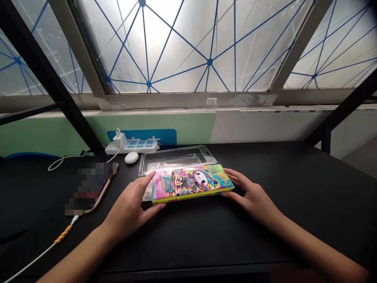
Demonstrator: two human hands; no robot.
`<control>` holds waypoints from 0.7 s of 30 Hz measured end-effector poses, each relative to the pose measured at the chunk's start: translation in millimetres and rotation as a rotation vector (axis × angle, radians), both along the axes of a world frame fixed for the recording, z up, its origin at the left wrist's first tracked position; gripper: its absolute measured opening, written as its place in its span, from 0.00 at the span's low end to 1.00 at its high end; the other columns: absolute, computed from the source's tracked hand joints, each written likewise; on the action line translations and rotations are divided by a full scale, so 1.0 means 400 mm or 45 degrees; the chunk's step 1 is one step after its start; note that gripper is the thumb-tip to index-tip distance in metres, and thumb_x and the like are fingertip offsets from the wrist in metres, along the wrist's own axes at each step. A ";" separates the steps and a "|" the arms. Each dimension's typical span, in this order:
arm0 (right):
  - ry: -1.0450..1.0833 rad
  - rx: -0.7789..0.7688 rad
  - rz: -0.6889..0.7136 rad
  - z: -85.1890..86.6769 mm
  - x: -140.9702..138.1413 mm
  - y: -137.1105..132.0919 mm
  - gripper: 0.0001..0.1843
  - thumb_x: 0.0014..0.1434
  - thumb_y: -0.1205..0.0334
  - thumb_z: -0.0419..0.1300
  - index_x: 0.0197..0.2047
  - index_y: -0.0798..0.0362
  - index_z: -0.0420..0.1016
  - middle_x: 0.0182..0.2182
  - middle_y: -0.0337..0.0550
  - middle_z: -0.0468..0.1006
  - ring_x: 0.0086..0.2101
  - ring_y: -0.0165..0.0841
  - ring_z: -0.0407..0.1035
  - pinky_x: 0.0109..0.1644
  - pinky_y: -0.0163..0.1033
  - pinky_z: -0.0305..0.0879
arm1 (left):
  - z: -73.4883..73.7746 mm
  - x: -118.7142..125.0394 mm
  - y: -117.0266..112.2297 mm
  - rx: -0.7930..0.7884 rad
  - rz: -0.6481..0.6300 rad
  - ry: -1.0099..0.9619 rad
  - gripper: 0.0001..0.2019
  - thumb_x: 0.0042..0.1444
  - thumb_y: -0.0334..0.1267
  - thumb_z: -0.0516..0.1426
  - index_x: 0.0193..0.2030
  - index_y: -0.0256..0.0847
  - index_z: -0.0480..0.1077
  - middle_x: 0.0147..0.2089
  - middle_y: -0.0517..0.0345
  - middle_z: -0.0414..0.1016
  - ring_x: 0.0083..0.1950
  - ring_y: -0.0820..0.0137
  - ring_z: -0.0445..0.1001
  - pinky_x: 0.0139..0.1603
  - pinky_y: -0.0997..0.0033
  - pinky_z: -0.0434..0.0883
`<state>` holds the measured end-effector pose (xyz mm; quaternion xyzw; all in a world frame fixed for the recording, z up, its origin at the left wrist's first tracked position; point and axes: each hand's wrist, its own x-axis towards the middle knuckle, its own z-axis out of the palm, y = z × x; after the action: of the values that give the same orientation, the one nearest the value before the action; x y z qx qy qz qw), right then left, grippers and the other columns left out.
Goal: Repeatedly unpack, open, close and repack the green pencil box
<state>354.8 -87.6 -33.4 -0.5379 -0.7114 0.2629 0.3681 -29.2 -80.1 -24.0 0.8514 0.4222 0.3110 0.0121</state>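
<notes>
A flat pencil box with a bright cartoon print and a yellow side is held over the black desk, slightly tilted. My left hand grips its left end, thumb at the near edge and fingers at the far edge. At the right end, my right hand pinches the box between thumb and fingers. Right behind it lies a clear plastic blister package, its near part hidden by the box. A white card with a barcode shows partly beside my left fingers.
A white power strip with a plugged-in charger stands by the wall. Near it sits a white rounded case. At left, a blurred-out phone-like object has a white cable attached. Black slanted bars flank the desk.
</notes>
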 end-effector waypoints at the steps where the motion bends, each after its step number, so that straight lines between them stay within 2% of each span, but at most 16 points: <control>1: 0.042 0.038 -0.015 0.011 -0.008 0.005 0.35 0.61 0.50 0.67 0.68 0.45 0.64 0.61 0.48 0.78 0.60 0.49 0.72 0.65 0.57 0.70 | 0.019 0.006 0.007 0.069 0.009 -0.010 0.36 0.65 0.47 0.60 0.75 0.48 0.50 0.67 0.43 0.71 0.64 0.52 0.74 0.62 0.52 0.73; 5: 0.165 0.205 -0.054 0.071 -0.057 0.082 0.35 0.58 0.49 0.70 0.66 0.47 0.68 0.61 0.49 0.78 0.60 0.50 0.71 0.62 0.55 0.73 | 0.107 0.041 0.079 0.140 0.210 -0.105 0.37 0.64 0.52 0.61 0.74 0.42 0.53 0.67 0.40 0.69 0.68 0.48 0.69 0.67 0.47 0.68; 8: 0.194 0.276 -0.075 0.091 -0.096 0.183 0.35 0.59 0.47 0.68 0.66 0.50 0.69 0.60 0.52 0.78 0.60 0.51 0.72 0.62 0.57 0.72 | 0.131 0.058 0.155 0.031 0.303 -0.210 0.33 0.64 0.51 0.61 0.71 0.41 0.59 0.68 0.42 0.69 0.68 0.50 0.68 0.68 0.48 0.66; 10: 0.166 0.285 -0.048 0.076 -0.112 0.243 0.35 0.61 0.46 0.66 0.67 0.52 0.68 0.59 0.54 0.79 0.59 0.50 0.73 0.62 0.57 0.72 | 0.113 0.055 0.196 -0.059 0.325 -0.246 0.31 0.65 0.51 0.60 0.70 0.42 0.60 0.67 0.42 0.69 0.68 0.50 0.67 0.68 0.47 0.66; 13: 0.090 0.248 0.015 0.031 -0.117 0.287 0.34 0.63 0.47 0.64 0.67 0.51 0.68 0.59 0.52 0.79 0.58 0.48 0.74 0.63 0.55 0.72 | 0.057 0.037 0.226 -0.153 0.322 -0.184 0.30 0.64 0.51 0.60 0.69 0.42 0.62 0.67 0.43 0.69 0.67 0.50 0.67 0.68 0.45 0.64; 17: -0.073 0.209 0.053 -0.002 -0.100 0.268 0.27 0.65 0.47 0.61 0.64 0.48 0.75 0.61 0.51 0.77 0.62 0.51 0.70 0.66 0.60 0.66 | 0.003 0.025 0.226 -0.233 0.347 -0.039 0.27 0.69 0.51 0.54 0.69 0.39 0.62 0.68 0.40 0.67 0.70 0.50 0.63 0.69 0.44 0.62; 19: -0.252 0.215 0.095 -0.002 -0.095 0.250 0.29 0.67 0.47 0.58 0.67 0.49 0.71 0.66 0.52 0.72 0.66 0.51 0.63 0.69 0.61 0.61 | -0.002 0.027 0.222 -0.260 0.396 0.039 0.30 0.71 0.52 0.50 0.73 0.38 0.60 0.71 0.37 0.62 0.73 0.47 0.58 0.70 0.41 0.60; 21: -0.485 0.229 0.150 -0.002 -0.098 0.237 0.34 0.68 0.47 0.56 0.72 0.53 0.64 0.70 0.56 0.64 0.70 0.51 0.54 0.71 0.62 0.57 | 0.001 0.031 0.220 -0.327 0.425 0.129 0.33 0.71 0.56 0.47 0.75 0.39 0.57 0.75 0.36 0.57 0.76 0.45 0.53 0.71 0.39 0.58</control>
<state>315.8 7.3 -34.1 -0.5004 -0.8188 0.1132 0.2576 -16.7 7.8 -23.5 0.7757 0.5936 0.2090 0.0475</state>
